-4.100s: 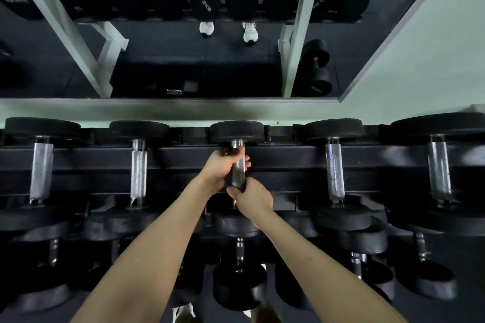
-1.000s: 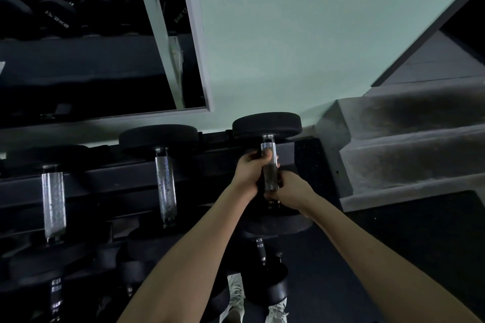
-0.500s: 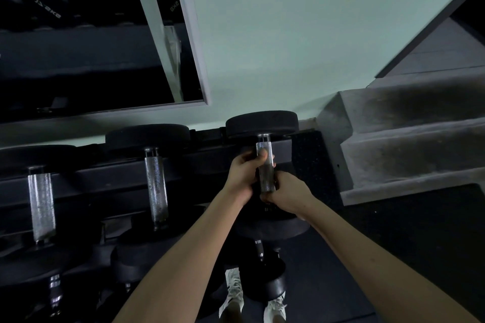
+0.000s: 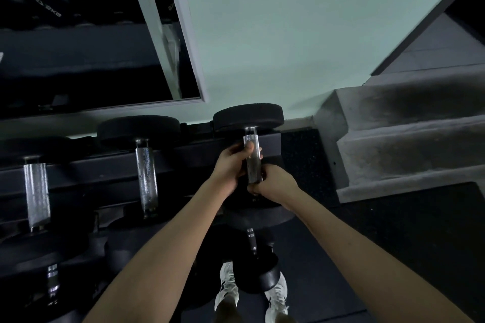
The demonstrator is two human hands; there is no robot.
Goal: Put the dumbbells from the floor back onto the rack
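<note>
Loading the top tier of the rack (image 4: 183, 156), by the look of it at the seating step: laying the dumbbell (image 4: 252, 168) across the rails at the right-hand end, just beside a neighbouring dumbbell (image 4: 145, 173), though not showing whether its full weight is down. Looking heavy, with broad black rubber heads and a short knurled chrome handle. Wrapping the upper handle with the left grip (image 4: 231, 165), fingers curled round it; clasping the lower handle with the right grip (image 4: 273, 183), likewise closed on it. Probably calling next for checking both heads are sitting firm, then loosening both grips together.
</note>
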